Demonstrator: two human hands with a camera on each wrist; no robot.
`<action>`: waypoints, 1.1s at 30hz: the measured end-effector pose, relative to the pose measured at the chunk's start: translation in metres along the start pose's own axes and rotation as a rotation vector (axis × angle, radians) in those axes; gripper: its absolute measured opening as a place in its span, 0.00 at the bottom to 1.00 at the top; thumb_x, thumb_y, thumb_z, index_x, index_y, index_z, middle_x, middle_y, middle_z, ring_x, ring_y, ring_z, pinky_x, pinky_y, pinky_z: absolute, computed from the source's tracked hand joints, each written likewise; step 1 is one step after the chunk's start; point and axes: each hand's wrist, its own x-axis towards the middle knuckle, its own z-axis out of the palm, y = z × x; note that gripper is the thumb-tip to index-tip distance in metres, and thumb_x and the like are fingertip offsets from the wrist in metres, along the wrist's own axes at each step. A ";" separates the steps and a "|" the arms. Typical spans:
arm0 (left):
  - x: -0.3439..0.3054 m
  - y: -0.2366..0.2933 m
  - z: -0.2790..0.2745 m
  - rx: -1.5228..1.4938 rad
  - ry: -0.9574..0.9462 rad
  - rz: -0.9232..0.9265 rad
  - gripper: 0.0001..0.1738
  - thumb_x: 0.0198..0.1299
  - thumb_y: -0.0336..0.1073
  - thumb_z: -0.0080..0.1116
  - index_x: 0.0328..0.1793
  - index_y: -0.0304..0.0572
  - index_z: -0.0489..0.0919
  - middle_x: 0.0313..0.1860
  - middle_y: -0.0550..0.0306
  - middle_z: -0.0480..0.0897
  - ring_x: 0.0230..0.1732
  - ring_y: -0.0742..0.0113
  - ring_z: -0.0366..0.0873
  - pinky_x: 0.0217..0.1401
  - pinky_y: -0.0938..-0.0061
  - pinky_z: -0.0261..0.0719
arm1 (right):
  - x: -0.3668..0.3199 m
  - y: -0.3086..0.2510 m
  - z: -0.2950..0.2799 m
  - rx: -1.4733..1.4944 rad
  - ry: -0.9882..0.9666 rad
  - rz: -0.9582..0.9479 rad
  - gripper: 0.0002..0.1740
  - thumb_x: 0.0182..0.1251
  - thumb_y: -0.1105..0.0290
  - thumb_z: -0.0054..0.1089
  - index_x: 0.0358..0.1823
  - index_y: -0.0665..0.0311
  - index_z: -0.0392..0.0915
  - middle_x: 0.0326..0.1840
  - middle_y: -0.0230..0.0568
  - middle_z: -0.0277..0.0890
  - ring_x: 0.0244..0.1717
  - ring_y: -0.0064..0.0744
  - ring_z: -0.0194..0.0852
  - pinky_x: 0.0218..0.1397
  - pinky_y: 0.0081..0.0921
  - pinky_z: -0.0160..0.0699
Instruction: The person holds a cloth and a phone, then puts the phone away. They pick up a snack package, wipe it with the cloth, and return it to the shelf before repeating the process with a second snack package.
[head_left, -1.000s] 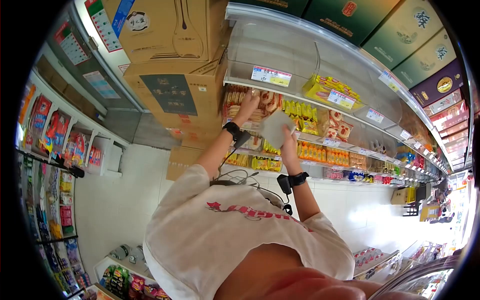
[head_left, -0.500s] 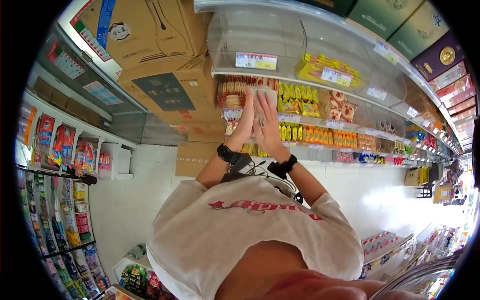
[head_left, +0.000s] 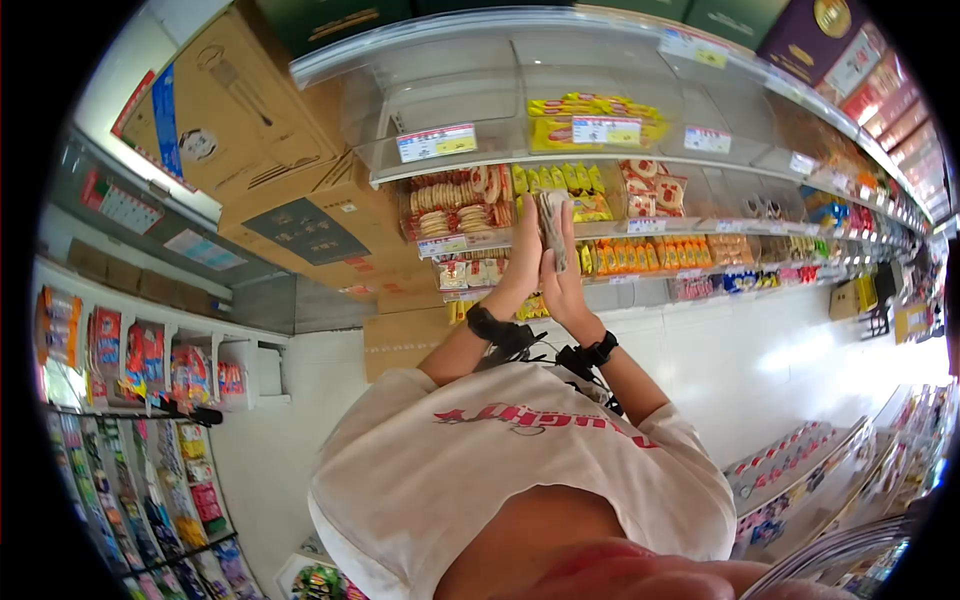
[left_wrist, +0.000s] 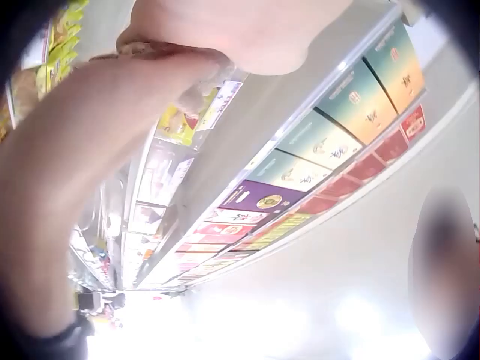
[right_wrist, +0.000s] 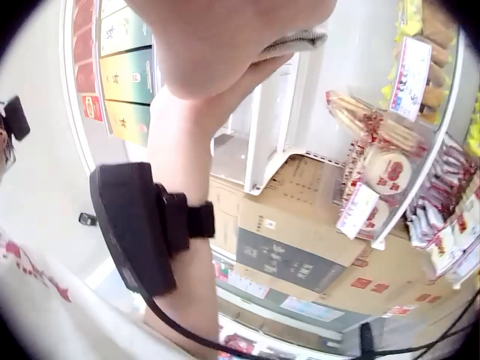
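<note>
A greyish cloth (head_left: 551, 225) is pressed between the two palms in front of the snack shelf. The left hand (head_left: 526, 262) lies flat against its left side with straight fingers, and the right hand (head_left: 566, 280) lies against its right side, fingers pointing up. In the right wrist view a folded edge of the cloth (right_wrist: 300, 42) sticks out between the hands. The left wrist view shows the left hand (left_wrist: 232, 30) close up, its fingers mostly hidden.
Behind the hands, wrapped round biscuits (head_left: 455, 200) and yellow packets (head_left: 570, 180) fill shelf bins. Above is a clear bin with yellow packs (head_left: 600, 125). Cardboard boxes (head_left: 300, 235) stand at the left of the shelf; hanging snack bags (head_left: 145, 350) are farther left.
The left hand has left the biscuit bin and met the right hand around the cloth. The joined hands have turned edge-on and shifted slightly right, while the head view has swung.
</note>
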 end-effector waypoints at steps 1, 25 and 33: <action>0.007 -0.007 0.002 0.072 -0.024 0.043 0.32 0.76 0.61 0.44 0.63 0.37 0.74 0.54 0.60 0.76 0.55 0.73 0.72 0.61 0.74 0.70 | -0.007 0.004 -0.003 -0.004 0.014 0.001 0.37 0.82 0.53 0.33 0.83 0.68 0.43 0.87 0.61 0.27 0.86 0.60 0.24 0.84 0.47 0.30; 0.006 -0.053 0.064 0.943 -0.230 0.186 0.27 0.76 0.57 0.49 0.32 0.43 0.71 0.24 0.73 0.61 0.27 0.81 0.56 0.30 0.77 0.55 | -0.061 0.006 -0.159 0.256 0.372 0.391 0.16 0.70 0.67 0.66 0.52 0.69 0.78 0.39 0.30 0.80 0.38 0.18 0.75 0.41 0.23 0.77; 0.003 -0.077 0.071 0.957 -0.243 0.223 0.34 0.74 0.61 0.50 0.63 0.32 0.75 0.48 0.55 0.80 0.53 0.70 0.76 0.61 0.76 0.71 | -0.081 0.023 -0.181 0.241 0.334 0.314 0.23 0.70 0.75 0.59 0.65 0.70 0.71 0.53 0.46 0.81 0.53 0.33 0.79 0.55 0.27 0.75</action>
